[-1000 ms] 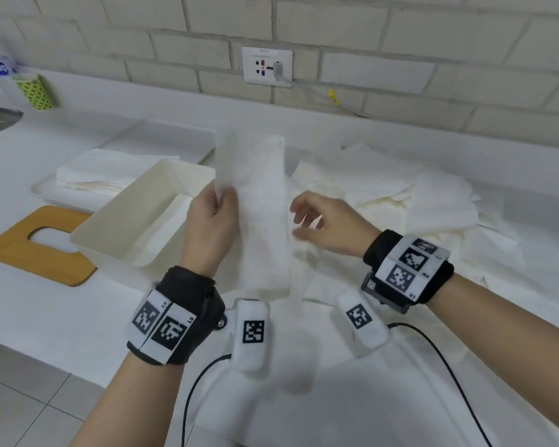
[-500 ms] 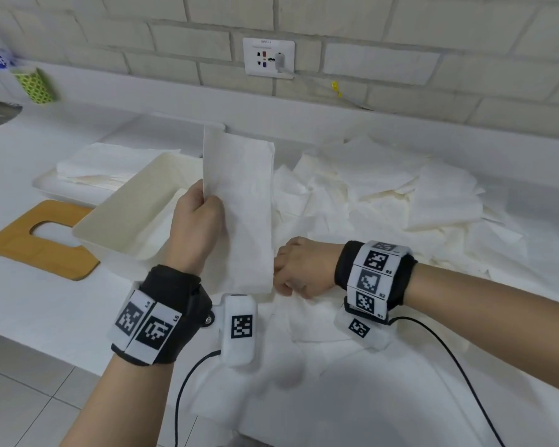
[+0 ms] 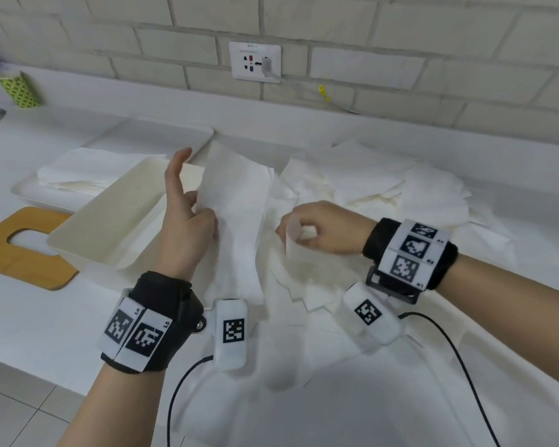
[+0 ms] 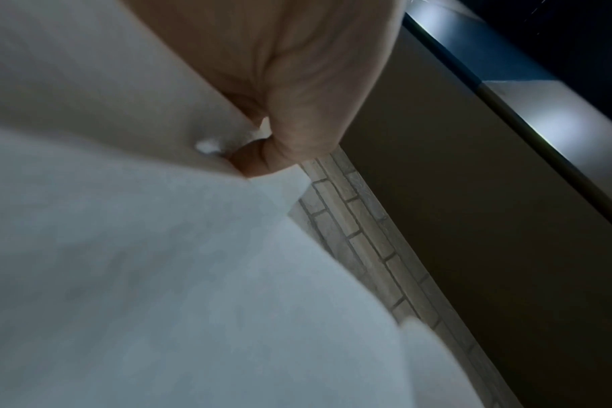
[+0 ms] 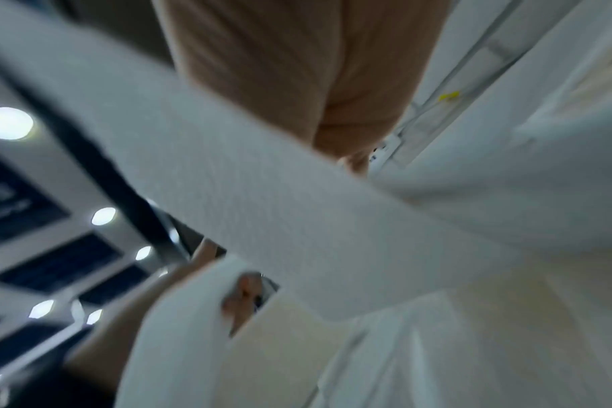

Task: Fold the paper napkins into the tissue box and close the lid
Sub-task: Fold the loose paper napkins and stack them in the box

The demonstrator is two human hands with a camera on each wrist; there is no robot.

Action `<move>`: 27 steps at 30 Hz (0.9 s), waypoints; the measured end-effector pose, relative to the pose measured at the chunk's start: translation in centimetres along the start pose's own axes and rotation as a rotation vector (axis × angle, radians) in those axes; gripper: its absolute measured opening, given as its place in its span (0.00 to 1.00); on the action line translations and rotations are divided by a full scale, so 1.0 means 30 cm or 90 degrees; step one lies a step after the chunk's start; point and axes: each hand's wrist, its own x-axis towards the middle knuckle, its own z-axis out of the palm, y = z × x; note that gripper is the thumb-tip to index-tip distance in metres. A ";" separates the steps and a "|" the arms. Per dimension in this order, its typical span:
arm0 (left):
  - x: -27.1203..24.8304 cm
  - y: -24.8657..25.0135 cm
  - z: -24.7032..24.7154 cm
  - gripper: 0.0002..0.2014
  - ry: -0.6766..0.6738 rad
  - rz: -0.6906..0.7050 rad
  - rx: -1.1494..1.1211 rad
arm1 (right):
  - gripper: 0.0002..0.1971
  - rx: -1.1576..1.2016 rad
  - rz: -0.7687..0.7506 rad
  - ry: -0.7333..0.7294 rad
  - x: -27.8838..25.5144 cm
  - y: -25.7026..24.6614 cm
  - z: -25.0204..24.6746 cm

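My left hand holds a long folded white napkin upright by its left edge, with the index finger pointing up. In the left wrist view the thumb and a finger pinch this napkin. The open cream tissue box lies just left of that hand, with white paper inside. My right hand pinches the lifted corner of another napkin at the near edge of the loose napkin pile. The wooden lid with its slot lies flat left of the box.
A white tray with stacked napkins sits behind the box. Napkins also cover the counter in front of me. A green cup stands far left, and a wall socket is behind. The counter's front edge runs at lower left.
My right hand has left the bottom of the held napkin and moved up and right to pinch a napkin from the pile. My left index finger has straightened.
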 end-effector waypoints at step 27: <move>-0.030 0.025 0.115 0.25 -0.072 0.087 -0.134 | 0.08 0.392 0.054 0.383 -0.040 -0.035 -0.203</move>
